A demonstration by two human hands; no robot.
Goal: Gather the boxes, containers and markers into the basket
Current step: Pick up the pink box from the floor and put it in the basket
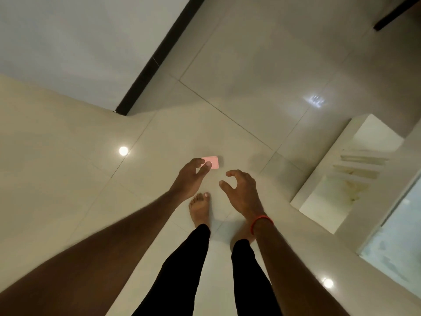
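Note:
A small pink box (213, 162) lies flat on the glossy tiled floor just ahead of my feet. My left hand (191, 177) reaches down over its near left corner with fingers spread and loosely bent; whether it touches the box I cannot tell. My right hand (241, 190), with a red band at the wrist, hovers to the right of the box, fingers curved and apart, holding nothing. No basket, container or marker is in view.
A white wall with a dark skirting strip (157, 55) runs along the upper left. A white low ledge or cabinet (330, 179) stands at the right, with a glass panel (394, 236) beside it. My bare feet (200, 208) stand on the tiles.

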